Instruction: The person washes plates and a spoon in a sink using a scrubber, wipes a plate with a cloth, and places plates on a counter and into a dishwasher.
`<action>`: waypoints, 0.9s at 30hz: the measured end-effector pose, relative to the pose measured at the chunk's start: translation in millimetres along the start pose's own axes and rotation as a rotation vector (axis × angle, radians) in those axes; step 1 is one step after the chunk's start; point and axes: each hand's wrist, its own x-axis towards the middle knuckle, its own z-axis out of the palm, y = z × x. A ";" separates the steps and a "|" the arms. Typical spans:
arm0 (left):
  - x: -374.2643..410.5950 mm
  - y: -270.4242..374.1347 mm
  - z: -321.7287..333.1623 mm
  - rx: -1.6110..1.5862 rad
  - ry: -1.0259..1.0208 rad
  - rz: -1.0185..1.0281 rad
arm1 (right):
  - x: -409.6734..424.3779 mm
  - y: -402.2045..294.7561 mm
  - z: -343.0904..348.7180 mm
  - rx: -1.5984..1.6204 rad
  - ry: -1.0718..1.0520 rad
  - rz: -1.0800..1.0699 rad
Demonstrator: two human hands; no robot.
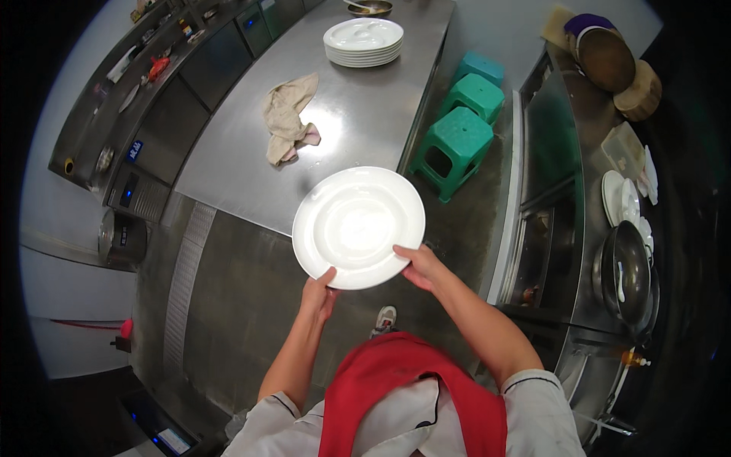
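Note:
A large round white plate (358,228) is held in both of my hands, over the near right corner of a stainless steel table (240,188). My left hand (321,292) grips its lower left rim, thumb on top. On the lower right rim lies the thumb of my right hand (420,267), the fingers partly hidden beneath. A crumpled beige cloth (288,117) lies on the table beyond the plate. Farther back stands a stack of white plates (364,43), with a metal bowl (370,8) holding a white spoon behind it.
Green plastic stools (464,134) stand right of the table. A counter (588,131) at the right bears a dark wok (628,274), white dishes and a clear plastic container (622,149). Refrigerated cabinets (165,128) line the left. A lidded metal pot (123,237) stands on the left floor.

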 end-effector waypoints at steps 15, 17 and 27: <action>92.8 17.8 1.2 -0.202 0.212 0.074 | -111.0 -2.2 -63.6 -0.120 0.221 -0.096; 84.4 9.5 17.5 -0.064 0.172 0.020 | -159.9 2.1 -101.3 -0.098 0.318 -0.182; -77.8 -222.6 158.5 0.542 -0.517 -0.657 | -497.2 97.2 -262.3 0.005 1.072 -0.787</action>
